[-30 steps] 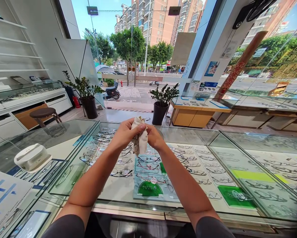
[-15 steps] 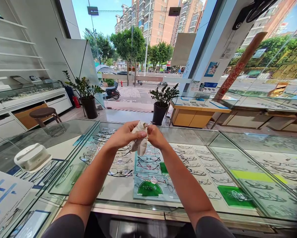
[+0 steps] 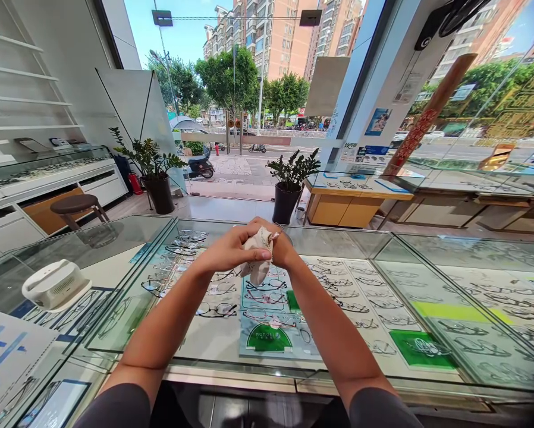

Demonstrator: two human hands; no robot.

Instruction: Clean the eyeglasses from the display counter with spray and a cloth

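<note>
My left hand (image 3: 230,249) pinches a pale beige cloth (image 3: 260,270), thumb across its front and fingers curled over the top. The cloth is bunched, and its loose end hangs below the thumb. My right hand (image 3: 283,246) is close against the cloth from the right, with its wrist bent inward. Its fingers are mostly hidden behind the cloth and my left hand. A small thin bit of something shows by the cloth's upper right edge, too small to name. Both hands are above a glass display case (image 3: 276,373) holding rows of eyeglasses (image 3: 217,310).
A white rounded device (image 3: 57,284) stands on the glass at left, near a printed white sheet (image 3: 12,351). Green signs (image 3: 269,337) lie among the frames. Beyond the case are two potted plants (image 3: 287,202), a brown stool (image 3: 74,204) and a wooden display counter (image 3: 342,205).
My left hand and the cloth have shifted slightly right and down. The left fingers now reach over toward my right hand, which has turned inward behind the cloth.
</note>
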